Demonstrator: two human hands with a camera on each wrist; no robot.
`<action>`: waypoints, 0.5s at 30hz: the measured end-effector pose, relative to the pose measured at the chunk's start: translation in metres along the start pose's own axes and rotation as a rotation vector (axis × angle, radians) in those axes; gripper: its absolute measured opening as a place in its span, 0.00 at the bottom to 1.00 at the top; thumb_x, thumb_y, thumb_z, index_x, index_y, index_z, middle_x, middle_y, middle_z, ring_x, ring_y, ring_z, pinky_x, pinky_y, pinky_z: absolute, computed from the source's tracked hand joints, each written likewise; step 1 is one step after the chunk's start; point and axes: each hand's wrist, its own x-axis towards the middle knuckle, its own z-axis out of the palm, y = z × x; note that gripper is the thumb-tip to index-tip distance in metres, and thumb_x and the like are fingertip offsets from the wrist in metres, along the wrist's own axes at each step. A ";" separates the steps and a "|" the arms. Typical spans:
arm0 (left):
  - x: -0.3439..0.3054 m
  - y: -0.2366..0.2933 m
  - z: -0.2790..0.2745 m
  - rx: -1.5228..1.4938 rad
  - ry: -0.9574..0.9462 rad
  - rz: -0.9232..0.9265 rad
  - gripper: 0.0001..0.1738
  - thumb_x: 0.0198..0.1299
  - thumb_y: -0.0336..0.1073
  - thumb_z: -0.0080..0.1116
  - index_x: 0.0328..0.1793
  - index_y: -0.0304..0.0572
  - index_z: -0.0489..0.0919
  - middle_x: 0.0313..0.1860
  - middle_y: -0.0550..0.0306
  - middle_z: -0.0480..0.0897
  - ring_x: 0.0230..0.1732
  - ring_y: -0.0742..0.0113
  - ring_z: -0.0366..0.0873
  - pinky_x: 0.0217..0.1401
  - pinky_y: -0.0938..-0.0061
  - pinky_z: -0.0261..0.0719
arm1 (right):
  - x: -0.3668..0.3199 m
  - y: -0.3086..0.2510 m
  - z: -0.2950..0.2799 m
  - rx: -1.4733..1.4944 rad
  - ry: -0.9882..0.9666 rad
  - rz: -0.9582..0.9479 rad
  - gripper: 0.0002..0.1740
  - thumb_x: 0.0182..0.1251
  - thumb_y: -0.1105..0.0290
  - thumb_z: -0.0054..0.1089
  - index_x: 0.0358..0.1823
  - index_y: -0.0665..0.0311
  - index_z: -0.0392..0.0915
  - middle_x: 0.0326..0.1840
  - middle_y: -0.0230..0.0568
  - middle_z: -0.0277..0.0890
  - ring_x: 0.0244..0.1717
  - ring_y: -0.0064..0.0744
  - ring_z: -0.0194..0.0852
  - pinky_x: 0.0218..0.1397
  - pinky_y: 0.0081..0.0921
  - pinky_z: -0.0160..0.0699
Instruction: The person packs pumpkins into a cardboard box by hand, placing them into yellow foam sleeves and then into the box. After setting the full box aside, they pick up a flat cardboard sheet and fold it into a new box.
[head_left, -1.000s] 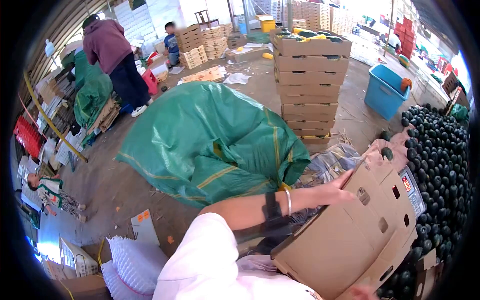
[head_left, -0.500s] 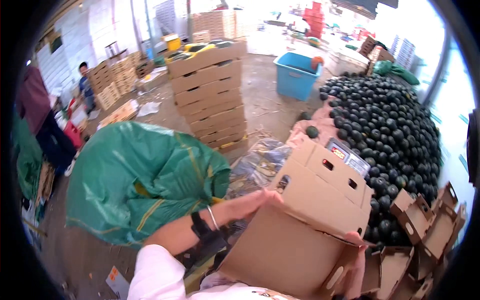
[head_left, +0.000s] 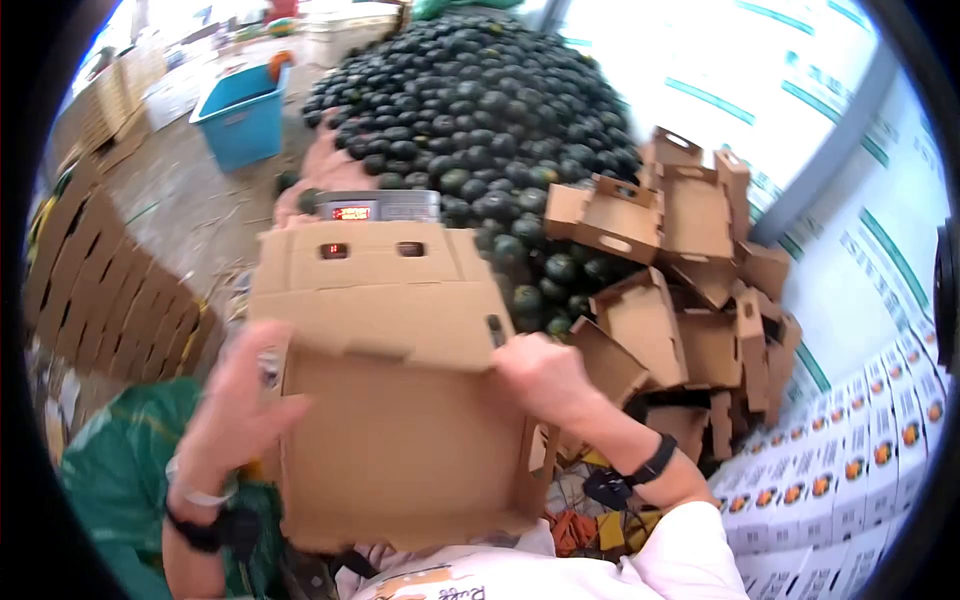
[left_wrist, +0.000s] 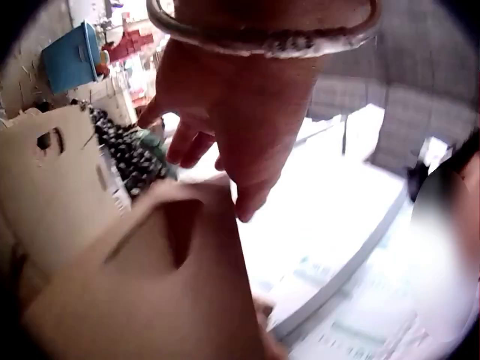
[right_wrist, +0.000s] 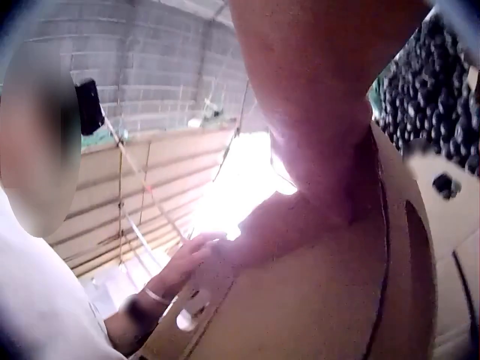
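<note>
A partly folded brown cardboard box (head_left: 410, 450) is held in front of the person's body, its flap with two slots standing up at the far side. The right hand (head_left: 550, 380) grips the box's right corner, fingers curled over the edge. At the left wall is the left hand (head_left: 235, 415), blurred, its thumb spread over the box's inside. The left wrist view shows that hand's fingers (left_wrist: 184, 142) loosely extended above the edge of the cardboard. Beyond the flap, a grey device with a red digital display (head_left: 350, 212) is partly hidden.
A big heap of dark green round fruit (head_left: 480, 110) lies ahead. Several folded cardboard trays (head_left: 640, 320) are piled at the right, near white printed cartons (head_left: 840, 480). At left are a blue tub (head_left: 240, 125), stacked trays (head_left: 90, 280) and a green sack (head_left: 125, 450).
The head view has swung right, towards the fruit heap and tray pile. The box has come round in front of the body, and the right hand has moved up to its far right corner.
</note>
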 end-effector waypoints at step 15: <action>-0.093 -0.092 0.098 -0.763 0.137 -0.526 0.37 0.59 0.34 0.63 0.73 0.36 0.60 0.63 0.53 0.73 0.61 0.66 0.70 0.64 0.71 0.68 | -0.100 0.046 0.137 1.191 -0.260 0.914 0.54 0.59 0.48 0.69 0.76 0.68 0.47 0.75 0.59 0.52 0.70 0.43 0.62 0.72 0.39 0.60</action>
